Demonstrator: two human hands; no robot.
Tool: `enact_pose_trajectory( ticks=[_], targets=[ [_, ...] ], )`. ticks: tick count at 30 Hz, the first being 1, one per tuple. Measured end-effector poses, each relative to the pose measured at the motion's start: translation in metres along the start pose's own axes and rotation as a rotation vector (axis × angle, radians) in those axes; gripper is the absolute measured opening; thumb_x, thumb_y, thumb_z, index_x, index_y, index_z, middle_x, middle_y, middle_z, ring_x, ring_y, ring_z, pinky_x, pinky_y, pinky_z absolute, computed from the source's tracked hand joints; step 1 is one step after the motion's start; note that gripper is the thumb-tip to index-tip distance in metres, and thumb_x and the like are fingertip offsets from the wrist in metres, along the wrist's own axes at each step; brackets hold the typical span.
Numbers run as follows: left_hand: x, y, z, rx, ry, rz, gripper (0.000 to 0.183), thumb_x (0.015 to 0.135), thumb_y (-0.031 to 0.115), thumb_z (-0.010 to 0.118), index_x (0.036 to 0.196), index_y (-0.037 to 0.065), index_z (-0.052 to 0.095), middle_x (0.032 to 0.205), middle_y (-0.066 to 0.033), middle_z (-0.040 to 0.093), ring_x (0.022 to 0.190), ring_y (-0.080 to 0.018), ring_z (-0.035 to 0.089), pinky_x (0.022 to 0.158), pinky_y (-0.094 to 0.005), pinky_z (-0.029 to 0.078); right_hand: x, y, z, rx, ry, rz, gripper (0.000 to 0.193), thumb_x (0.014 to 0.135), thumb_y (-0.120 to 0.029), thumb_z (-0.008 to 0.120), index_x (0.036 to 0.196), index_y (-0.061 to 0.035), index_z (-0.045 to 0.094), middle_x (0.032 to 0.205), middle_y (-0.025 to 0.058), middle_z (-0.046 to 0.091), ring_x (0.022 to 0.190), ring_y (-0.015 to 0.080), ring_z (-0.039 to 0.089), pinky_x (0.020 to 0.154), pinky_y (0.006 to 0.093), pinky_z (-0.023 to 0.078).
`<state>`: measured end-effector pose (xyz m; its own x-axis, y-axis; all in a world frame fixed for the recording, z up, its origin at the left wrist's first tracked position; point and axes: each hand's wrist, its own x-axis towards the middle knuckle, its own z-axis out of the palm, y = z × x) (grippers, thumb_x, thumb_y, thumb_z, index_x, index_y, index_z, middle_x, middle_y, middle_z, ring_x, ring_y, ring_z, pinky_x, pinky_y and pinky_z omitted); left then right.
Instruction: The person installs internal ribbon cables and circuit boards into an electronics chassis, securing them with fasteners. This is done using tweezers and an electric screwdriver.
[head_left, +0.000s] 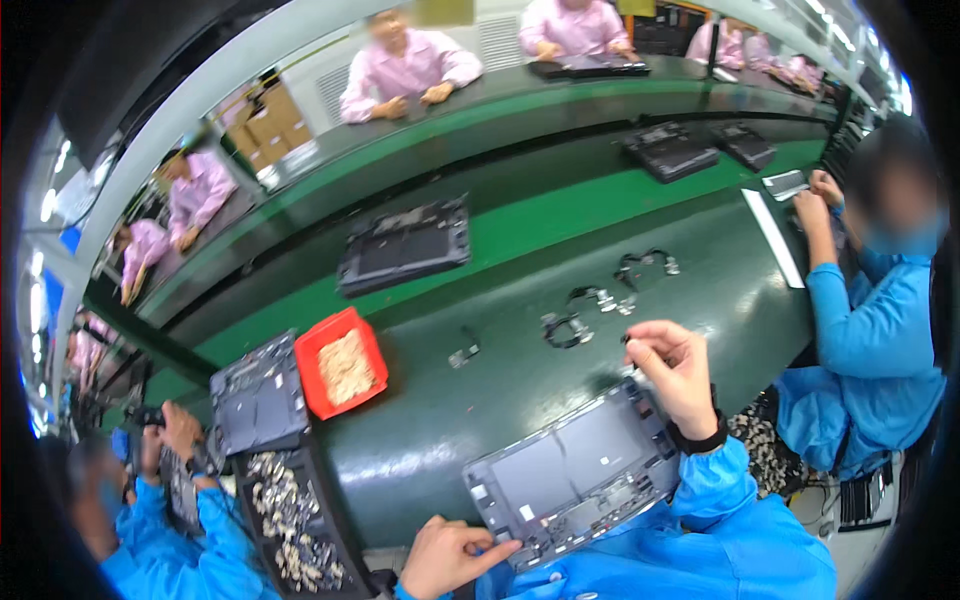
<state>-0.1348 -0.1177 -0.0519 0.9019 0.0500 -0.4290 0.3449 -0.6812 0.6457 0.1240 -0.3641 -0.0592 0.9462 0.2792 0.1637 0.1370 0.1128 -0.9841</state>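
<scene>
An opened tablet (575, 455), its grey battery and circuit parts exposed, lies tilted at the table's near edge, in front of my body. My left hand (450, 555) is at its lower left corner, with a digit laid on the frame and the other fingers curled. Over the tablet's upper right corner, my right hand (680, 375) pinches a small black part (627, 340) between thumb and fingertips; its exact kind is too small to make out. Beyond the tablet lie several black cables with metal-ended connectors (568, 330). A smaller cable piece (465, 350) lies apart, further left.
A red bin (368, 340) of pale small pieces stands left, beside another opened device (258, 395) and a black tray (335, 545) of small parts. More devices (405, 245) sit on the green strip (520, 205). Co-workers in blue sit on both sides; a white bar (772, 238) lies right.
</scene>
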Motion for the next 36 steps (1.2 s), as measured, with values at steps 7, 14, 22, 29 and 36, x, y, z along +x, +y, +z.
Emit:
enact_pose_trajectory(
  ticks=[7,14,22,29,36],
  targets=[
    [0.046,0.014,-0.016,-0.143,0.691,0.082,0.039,0.080,0.027,0.088,0.111,0.006,0.076,0.099,-0.0099,0.074,0.089,-0.0261,0.067,0.087,-0.0417,0.048,-0.041,0.030,-0.048,0.140,0.113,0.162,0.014,0.097,-0.005,0.074,0.109,0.0027,0.074,0.091,0.0057,0.075,0.083,0.0105,0.070,0.072,0.0235,0.054],
    [0.083,0.011,0.002,-0.045,0.562,0.322,0.047,0.080,0.021,0.086,0.123,0.004,0.073,0.112,-0.0109,0.071,0.104,-0.0298,0.063,0.092,-0.0404,0.048,-0.057,0.045,-0.023,0.194,-0.017,0.162,0.015,0.096,-0.002,0.073,0.110,0.0046,0.073,0.096,0.0099,0.076,0.086,0.0136,0.072,0.080,0.0273,0.058],
    [0.074,0.012,0.015,0.018,0.804,0.185,0.023,0.085,0.019,0.080,0.103,0.005,0.077,0.099,-0.0114,0.071,0.093,-0.0320,0.062,0.083,-0.0410,0.050,-0.044,-0.007,0.010,0.074,-0.123,0.035,0.011,0.094,-0.001,0.074,0.104,0.0043,0.075,0.093,0.0101,0.078,0.084,0.0143,0.074,0.078,0.0282,0.058],
    [0.062,0.009,0.019,0.010,0.906,-0.011,0.018,0.084,0.014,0.078,0.099,0.005,0.077,0.092,-0.0106,0.071,0.088,-0.0317,0.062,0.079,-0.0413,0.050,-0.023,-0.049,0.016,-0.258,-0.082,-0.251,0.010,0.090,0.000,0.077,0.098,0.0050,0.076,0.088,0.0103,0.078,0.073,0.0140,0.071,0.068,0.0291,0.056],
    [0.061,0.007,0.015,-0.107,0.891,0.024,0.018,0.080,0.004,0.076,0.097,-0.001,0.076,0.086,-0.0150,0.071,0.081,-0.0281,0.065,0.076,-0.0371,0.051,-0.060,0.029,-0.026,-0.097,-0.036,0.208,0.013,0.097,-0.006,0.074,0.104,0.0041,0.076,0.089,0.0078,0.077,0.078,0.0101,0.072,0.071,0.0249,0.058]
  ],
)
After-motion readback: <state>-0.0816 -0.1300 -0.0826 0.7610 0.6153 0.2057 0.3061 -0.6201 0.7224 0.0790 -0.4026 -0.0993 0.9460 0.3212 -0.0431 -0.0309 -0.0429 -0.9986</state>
